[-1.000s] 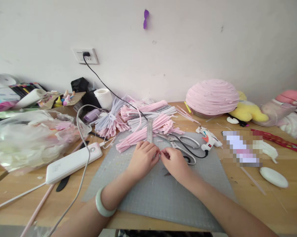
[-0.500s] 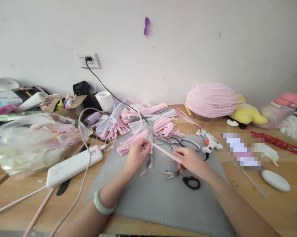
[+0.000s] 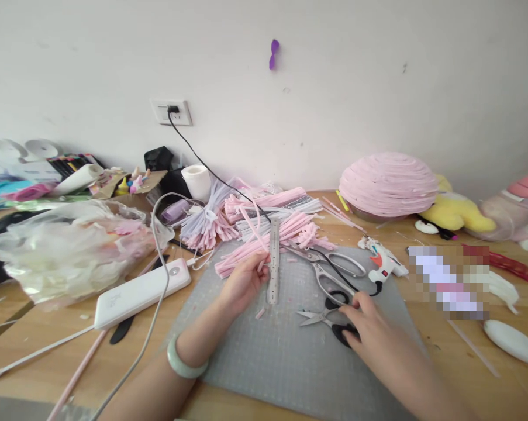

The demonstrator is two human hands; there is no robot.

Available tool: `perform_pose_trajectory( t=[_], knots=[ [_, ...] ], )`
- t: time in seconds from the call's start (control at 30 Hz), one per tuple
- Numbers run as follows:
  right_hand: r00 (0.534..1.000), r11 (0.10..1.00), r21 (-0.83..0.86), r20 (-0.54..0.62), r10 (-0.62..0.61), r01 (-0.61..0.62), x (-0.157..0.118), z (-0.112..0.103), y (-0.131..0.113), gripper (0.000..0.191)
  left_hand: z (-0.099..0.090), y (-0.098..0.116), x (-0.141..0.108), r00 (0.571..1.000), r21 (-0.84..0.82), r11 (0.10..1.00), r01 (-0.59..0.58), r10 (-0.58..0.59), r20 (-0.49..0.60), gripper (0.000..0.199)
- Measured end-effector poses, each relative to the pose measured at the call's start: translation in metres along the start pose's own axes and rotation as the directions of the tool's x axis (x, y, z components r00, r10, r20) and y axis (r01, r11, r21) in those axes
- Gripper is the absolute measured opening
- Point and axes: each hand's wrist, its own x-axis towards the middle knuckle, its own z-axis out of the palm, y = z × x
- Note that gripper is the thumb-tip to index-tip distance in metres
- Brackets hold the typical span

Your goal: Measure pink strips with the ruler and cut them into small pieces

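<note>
My left hand (image 3: 245,282) is closed in a pinch on a pink chenille stem (image 3: 254,229), which slants up and to the left from the fingertips. Just right of those fingers lies a metal ruler (image 3: 274,269). My right hand (image 3: 371,324), slightly blurred, is at the handles of the small black-handled scissors (image 3: 325,319), thumb and fingers apart around them. Whether the fingertips touch the handles I cannot tell. Larger silver scissors (image 3: 323,272) lie just behind, and a short pink offcut (image 3: 261,313) rests on the grey cutting mat (image 3: 290,362).
Bundles of pink and grey stems (image 3: 285,204) lie behind the mat. At right are a glue gun (image 3: 382,266) with a black cord, a pink dome (image 3: 389,184) and a white oval object (image 3: 513,342). A white power bank (image 3: 143,292) and plastic bag (image 3: 71,251) lie left.
My right hand has let go of the pink stem and moved right and down to the small scissors. The stem in my left hand now points up and left. The view has shifted slightly left.
</note>
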Motion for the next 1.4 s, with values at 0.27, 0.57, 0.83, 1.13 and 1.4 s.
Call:
perform_pose_trajectory(
  t=[0.27, 0.57, 0.83, 1.13, 1.4],
  knots=[
    [0.988, 0.985, 0.093, 0.046, -0.147, 0.142, 0.010, -0.009, -0.010, 0.024, -0.002, 0.001, 0.000, 1.000, 0.033, 0.999, 0.013, -0.014, 0.020, 0.007],
    [0.947, 0.954, 0.255, 0.235, -0.218, 0.156, 0.009, -0.016, -0.013, 0.021, -0.002, 0.003, -0.002, 0.999, 0.036, 0.999, 0.025, -0.027, 0.030, 0.007],
    [0.958, 0.939, 0.344, 0.273, -0.087, -0.013, 0.011, -0.008, -0.016, 0.037, 0.000, 0.005, -0.003, 0.998, 0.038, 0.998, 0.054, -0.055, 0.019, 0.007],
    [0.954, 0.747, 0.627, 0.300, 0.027, -0.219, 0.037, -0.007, -0.008, 0.022, 0.001, 0.003, -0.004, 0.996, 0.233, 0.968, -0.090, 0.092, 0.003, 0.015],
    [0.932, 0.408, 0.858, 0.359, -0.044, -0.312, 0.063, 0.004, -0.042, 0.027, -0.002, 0.000, -0.002, 0.976, 0.466, 0.860, -0.211, 0.212, 0.050, 0.020]
  ],
)
